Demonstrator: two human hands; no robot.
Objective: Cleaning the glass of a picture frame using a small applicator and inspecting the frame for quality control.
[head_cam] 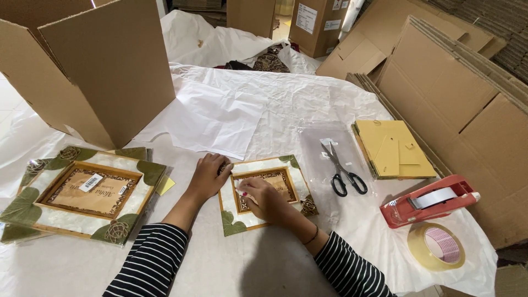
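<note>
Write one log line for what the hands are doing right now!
left hand: steadies small picture frame | right hand: pinches white sticker on it | scissors, tape dispenser: right, untouched

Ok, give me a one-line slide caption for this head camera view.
Both hands, left hand and right hand, rest on a small picture frame beside scissors and a tape dispenser.

Two hands on a small picture frame

The left hand (208, 177) and right hand (265, 199) press the small frame (264, 193). Scissors (342, 168) lie right of it, a bigger frame (82, 192) left.
</note>
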